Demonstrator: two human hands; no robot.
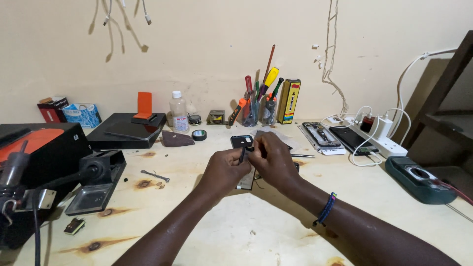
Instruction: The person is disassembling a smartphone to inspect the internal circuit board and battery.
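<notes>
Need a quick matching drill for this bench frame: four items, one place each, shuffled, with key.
Items:
1. Roll of black tape
2. Clear plastic bottle with white cap
3. White power strip
4. Small black phone part

Places:
A. Right side of the wooden table, with chargers plugged in
B. Pinched between the left hand and right hand
C. Near the wall, right of the orange stand
D. On the table just right of the dark brown triangular pad

Pairs: 1-D, 2-C, 3-A, 4-B
</notes>
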